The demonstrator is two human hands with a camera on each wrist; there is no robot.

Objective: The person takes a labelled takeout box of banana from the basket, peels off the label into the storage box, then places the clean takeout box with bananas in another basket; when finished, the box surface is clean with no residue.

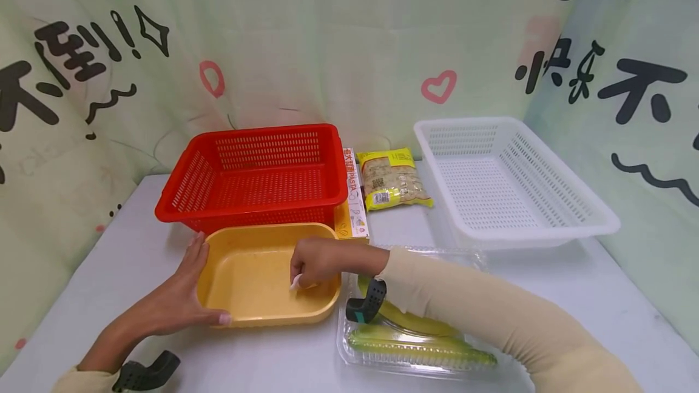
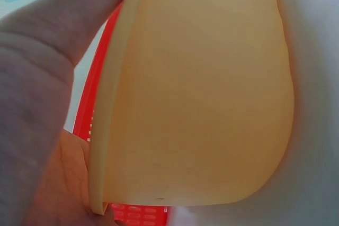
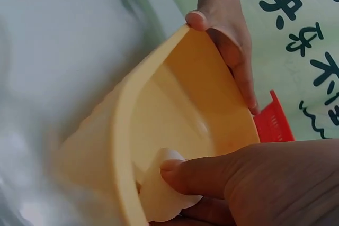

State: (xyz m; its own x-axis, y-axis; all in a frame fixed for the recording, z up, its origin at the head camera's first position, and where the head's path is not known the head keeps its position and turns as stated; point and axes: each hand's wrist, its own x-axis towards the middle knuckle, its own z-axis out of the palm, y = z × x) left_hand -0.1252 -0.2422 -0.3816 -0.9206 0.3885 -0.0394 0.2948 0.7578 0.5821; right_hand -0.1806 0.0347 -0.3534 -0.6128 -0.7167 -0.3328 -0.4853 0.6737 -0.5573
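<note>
Container (image 1: 345, 350), clear plastic, holds green produce (image 1: 417, 346). Yellow basin (image 1: 248, 275) lies left of it. Left hand (image 1: 185, 297), fingers extended, rests against the basin's left end, thumb at the near rim. Right hand (image 1: 317, 259), thumb and fingers closed, pinches a white object (image 3: 165, 198) in the basin's right half. Red basket (image 1: 256, 212) stands behind the basin; white basket (image 1: 524, 234), far right.
</note>
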